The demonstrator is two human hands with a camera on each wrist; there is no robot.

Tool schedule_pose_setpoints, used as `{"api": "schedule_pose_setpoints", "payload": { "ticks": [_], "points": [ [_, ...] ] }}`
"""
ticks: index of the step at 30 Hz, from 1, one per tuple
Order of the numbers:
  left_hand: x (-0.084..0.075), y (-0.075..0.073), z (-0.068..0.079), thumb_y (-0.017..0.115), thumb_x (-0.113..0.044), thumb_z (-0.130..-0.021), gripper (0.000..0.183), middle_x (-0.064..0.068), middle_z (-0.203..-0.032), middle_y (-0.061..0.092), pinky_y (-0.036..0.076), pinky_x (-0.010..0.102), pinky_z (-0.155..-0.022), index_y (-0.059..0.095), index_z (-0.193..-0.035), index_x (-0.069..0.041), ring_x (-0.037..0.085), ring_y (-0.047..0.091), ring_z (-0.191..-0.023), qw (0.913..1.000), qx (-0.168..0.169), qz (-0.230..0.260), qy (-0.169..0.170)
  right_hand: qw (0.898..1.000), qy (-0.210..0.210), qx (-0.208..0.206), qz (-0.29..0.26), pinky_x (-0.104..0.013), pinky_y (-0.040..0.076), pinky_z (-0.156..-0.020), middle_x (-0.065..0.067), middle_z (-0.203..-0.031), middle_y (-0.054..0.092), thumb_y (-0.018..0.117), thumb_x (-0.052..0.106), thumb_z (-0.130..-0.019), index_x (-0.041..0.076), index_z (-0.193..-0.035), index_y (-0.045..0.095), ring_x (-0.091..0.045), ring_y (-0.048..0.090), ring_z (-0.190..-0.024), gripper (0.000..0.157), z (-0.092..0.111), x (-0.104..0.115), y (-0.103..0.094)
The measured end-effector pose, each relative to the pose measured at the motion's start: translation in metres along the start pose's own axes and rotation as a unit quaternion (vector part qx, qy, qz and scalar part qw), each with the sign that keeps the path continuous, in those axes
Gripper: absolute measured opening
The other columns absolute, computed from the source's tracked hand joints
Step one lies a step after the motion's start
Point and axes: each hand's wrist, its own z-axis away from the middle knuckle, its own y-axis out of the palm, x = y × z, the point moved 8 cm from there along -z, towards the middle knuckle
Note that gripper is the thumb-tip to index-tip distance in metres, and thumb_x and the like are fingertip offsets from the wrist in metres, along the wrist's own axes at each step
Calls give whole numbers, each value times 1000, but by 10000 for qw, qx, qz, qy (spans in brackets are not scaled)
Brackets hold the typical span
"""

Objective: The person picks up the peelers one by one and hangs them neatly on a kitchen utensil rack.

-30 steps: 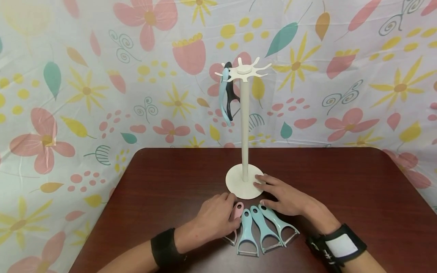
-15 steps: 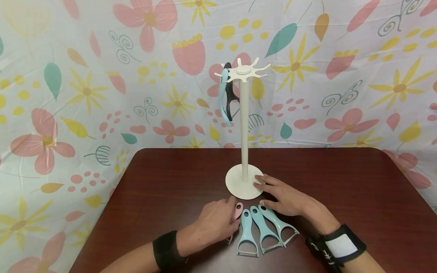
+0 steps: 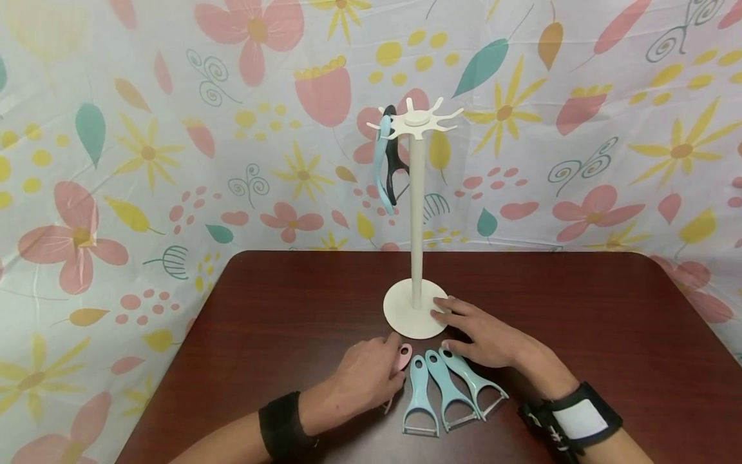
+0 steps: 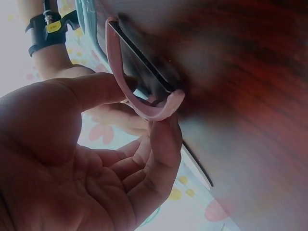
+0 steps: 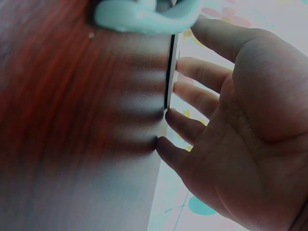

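Observation:
My left hand (image 3: pixel 368 374) pinches a pink peeler (image 3: pixel 404 356) between thumb and fingers; in the left wrist view the pink peeler (image 4: pixel 115 62) has its blade end toward the camera, tipped up on edge. Most of it is hidden under the hand in the head view. Fingers of my right hand (image 3: pixel 489 335) lie extended on the round base of a white stand (image 3: pixel 406 316), thumb by the top of the rightmost blue peeler (image 3: pixel 472 374). Two more blue peelers, a middle one (image 3: pixel 446 380) and a left one (image 3: pixel 420 393), lie fanned out between the hands.
Atop the stand's post, a ring of white hooks (image 3: pixel 416 119) spreads outward. A light blue peeler (image 3: pixel 380 161) and a black peeler (image 3: pixel 394 158) hang on its left side. Behind the dark wooden table (image 3: pixel 278 303) hangs a flower-patterned cloth (image 3: pixel 232 161).
The left hand has taken hold of the pink peeler and turned it up, so its blade end now shows less beneath the hand. My right hand has stayed on the base.

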Motion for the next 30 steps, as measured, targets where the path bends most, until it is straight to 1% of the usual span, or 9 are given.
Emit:
{"api": "schedule_pose_setpoints", "payload": {
  "ticks": [10, 14, 22, 27, 30],
  "points": [
    [-1, -6, 0, 72, -34, -84, 38, -8, -75, 51, 43, 27, -48, 56, -109, -12, 6, 52, -62, 9999, -74, 127, 31, 10000, 7, -4, -47, -55, 32, -106, -13, -156, 28, 63, 29, -96, 6, -146, 47, -37, 21, -141, 58, 0, -2, 1],
    [-1, -12, 0, 71, -36, -85, 40, -8, -79, 52, 42, 25, -49, 56, -113, -13, 5, 51, -62, 9996, -174, 202, -17, 10000, -62, -24, -32, -55, 33, -106, -13, -156, 28, 62, 28, -96, 5, -146, 47, -37, 22, -141, 57, 0, -1, 1],
    [-4, -38, 1, 70, -37, -86, 42, -7, -86, 57, 48, 29, -55, 55, -118, -15, 9, 55, -66, 9964, -772, 359, 17, 9999, -97, -43, -50, -54, 33, -106, -14, -155, 29, 62, 27, -96, 5, -145, 47, -36, 24, -140, 57, 0, 0, 0],
    [-7, -51, 2, 70, -37, -86, 43, -10, -82, 54, 49, 29, -56, 54, -120, -17, 8, 55, -64, 9919, -1133, 570, 101, 9999, -89, -53, -80, -55, 33, -106, -13, -155, 29, 63, 27, -96, 5, -145, 47, -36, 24, -141, 57, 0, 0, 0],
    [-7, -57, 4, 70, -37, -87, 44, -12, -79, 50, 47, 28, -56, 53, -122, -17, 6, 53, -63, 9899, -1241, 677, 144, 9999, -56, -27, -92, -55, 33, -105, -13, -156, 28, 63, 28, -96, 5, -146, 47, -36, 23, -141, 57, 0, -1, 0]
  ]
}}
